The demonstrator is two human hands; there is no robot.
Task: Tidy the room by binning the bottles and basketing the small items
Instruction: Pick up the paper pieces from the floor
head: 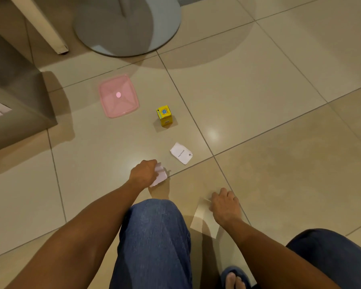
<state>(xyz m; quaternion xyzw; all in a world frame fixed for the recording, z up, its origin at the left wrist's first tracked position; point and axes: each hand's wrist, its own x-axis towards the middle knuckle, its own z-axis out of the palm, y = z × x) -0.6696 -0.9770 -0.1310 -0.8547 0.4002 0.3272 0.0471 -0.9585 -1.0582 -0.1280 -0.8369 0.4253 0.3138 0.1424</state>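
Observation:
Low over the tiled floor, my left hand [143, 172] grips a small pale pink packet [160, 175]. To the right, my right hand [224, 203] pinches the top edge of a beige paper piece [203, 221] that lies on the floor. A white card with printed text [181, 153] lies flat just beyond my left hand. Farther off stands a small yellow box [164, 115]. A pink square container lid [118, 96] lies flat on the floor to the box's left. No bottle, bin or basket shows in this view.
A round grey pedestal base [127, 26] stands at the top centre, with a cream furniture leg [44, 26] to its left. A grey cabinet [15, 101] fills the left edge. My knees in blue jeans [154, 243] and a sandalled foot [234, 278] are at the bottom.

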